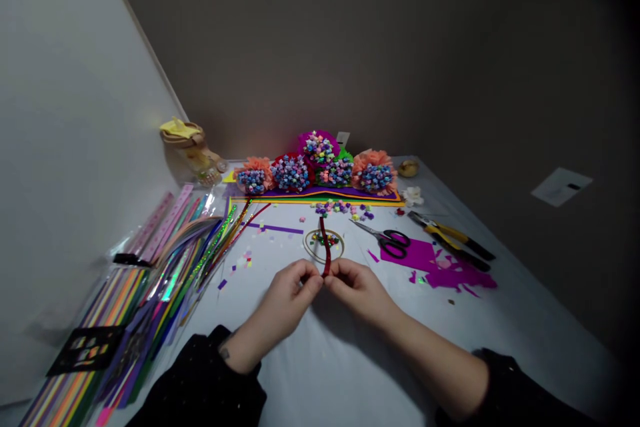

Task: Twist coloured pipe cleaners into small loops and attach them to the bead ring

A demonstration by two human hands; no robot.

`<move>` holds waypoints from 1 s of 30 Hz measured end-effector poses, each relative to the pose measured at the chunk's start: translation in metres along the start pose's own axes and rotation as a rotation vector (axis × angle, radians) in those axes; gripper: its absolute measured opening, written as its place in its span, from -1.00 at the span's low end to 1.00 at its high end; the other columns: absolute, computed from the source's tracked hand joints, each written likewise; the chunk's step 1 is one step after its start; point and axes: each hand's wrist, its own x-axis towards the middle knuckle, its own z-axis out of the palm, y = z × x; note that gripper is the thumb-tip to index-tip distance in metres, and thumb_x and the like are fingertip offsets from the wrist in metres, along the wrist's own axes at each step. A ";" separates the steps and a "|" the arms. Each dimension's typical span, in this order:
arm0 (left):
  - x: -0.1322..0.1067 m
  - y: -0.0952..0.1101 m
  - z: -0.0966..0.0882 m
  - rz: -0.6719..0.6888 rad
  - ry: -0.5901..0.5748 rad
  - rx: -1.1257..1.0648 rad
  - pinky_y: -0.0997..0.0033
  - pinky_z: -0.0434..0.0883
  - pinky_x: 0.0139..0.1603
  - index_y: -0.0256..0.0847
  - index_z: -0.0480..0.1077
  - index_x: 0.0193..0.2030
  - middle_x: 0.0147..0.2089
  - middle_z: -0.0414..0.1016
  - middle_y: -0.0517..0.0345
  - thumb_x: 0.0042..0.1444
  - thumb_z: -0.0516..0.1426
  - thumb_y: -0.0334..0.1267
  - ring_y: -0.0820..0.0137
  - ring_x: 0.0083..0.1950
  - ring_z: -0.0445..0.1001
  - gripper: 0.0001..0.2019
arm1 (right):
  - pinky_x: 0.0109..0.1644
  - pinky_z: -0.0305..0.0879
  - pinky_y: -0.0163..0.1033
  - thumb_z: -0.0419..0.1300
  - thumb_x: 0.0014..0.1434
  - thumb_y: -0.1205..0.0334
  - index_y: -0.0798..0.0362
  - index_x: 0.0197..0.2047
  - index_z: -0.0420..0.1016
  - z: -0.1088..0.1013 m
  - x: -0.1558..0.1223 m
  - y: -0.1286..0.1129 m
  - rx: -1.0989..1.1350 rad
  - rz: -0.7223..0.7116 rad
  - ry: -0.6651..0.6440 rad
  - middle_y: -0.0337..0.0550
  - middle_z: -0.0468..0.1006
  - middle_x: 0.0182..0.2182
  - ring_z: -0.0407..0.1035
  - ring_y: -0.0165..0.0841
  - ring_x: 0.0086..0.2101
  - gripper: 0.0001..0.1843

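A narrow dark red paper strip (327, 247) rises from between my fingertips, its far end over a gold-rimmed round dish (307, 250) with small shiny pieces in it. My left hand (295, 293) pinches the strip's near end between thumb and forefinger. Right beside it, my right hand (357, 290) pinches the same end, the two sets of fingertips almost touching. What the fingertips cover of the strip is hidden. Small folded paper stars (337, 207) lie just beyond the dish. To the right are scissors (387, 239) with black handles.
Bundles of coloured paper strips (75, 373) cover the left side. Star-filled paper flowers (320, 147) stand at the back before the wall. Yellow-and-black pliers (453, 240) and magenta paper (407, 255) with torn scraps lie at right. A boot-shaped container (193, 150) stands back left.
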 end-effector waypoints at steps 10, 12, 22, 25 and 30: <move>0.001 -0.001 0.001 -0.051 -0.020 -0.071 0.48 0.28 -0.29 -0.27 0.38 -0.36 -0.40 0.38 0.18 0.09 0.07 -0.24 0.42 -0.33 0.33 -0.85 | -0.45 0.06 -0.36 0.19 -0.05 0.16 0.07 -0.54 0.26 -0.001 0.001 0.000 0.030 0.038 0.049 -0.33 0.24 -0.60 0.09 -0.48 -0.53 -0.80; 0.001 0.000 0.001 -0.058 -0.017 -0.064 0.48 0.28 -0.31 -0.27 0.37 -0.38 -0.41 0.37 0.20 0.08 0.07 -0.24 0.43 -0.34 0.32 -0.86 | -0.45 0.06 -0.36 0.19 -0.05 0.17 0.07 -0.54 0.27 -0.001 0.000 0.000 0.030 0.042 0.041 -0.32 0.25 -0.59 0.11 -0.48 -0.53 -0.80; 0.002 -0.001 0.000 -0.027 0.078 0.009 0.51 0.28 -0.38 -0.26 0.34 -0.40 -0.44 0.37 0.21 0.10 0.05 -0.22 0.45 -0.40 0.32 -0.84 | -0.43 0.15 -0.33 0.16 0.01 0.19 0.06 -0.45 0.34 -0.004 -0.003 0.000 -0.020 -0.037 0.165 -0.28 0.35 -0.55 0.22 -0.44 -0.51 -0.87; 0.000 -0.003 0.000 -0.011 0.106 0.032 0.50 0.31 -0.37 -0.26 0.36 -0.39 -0.41 0.41 0.18 0.10 0.05 -0.24 0.43 -0.38 0.36 -0.85 | -0.43 0.19 -0.33 0.14 0.05 0.24 0.05 -0.44 0.37 -0.003 -0.008 -0.001 -0.151 -0.141 0.225 -0.24 0.39 -0.52 0.26 -0.42 -0.49 -0.91; -0.003 -0.003 0.001 0.102 0.132 0.159 0.50 0.32 -0.36 -0.24 0.38 -0.37 -0.38 0.43 0.15 0.14 0.05 -0.29 0.42 -0.34 0.39 -0.87 | -0.38 0.24 -0.30 0.12 0.11 0.31 0.03 -0.38 0.43 -0.002 -0.012 -0.001 -0.337 -0.351 0.250 -0.17 0.46 -0.44 0.34 -0.37 -0.42 -0.92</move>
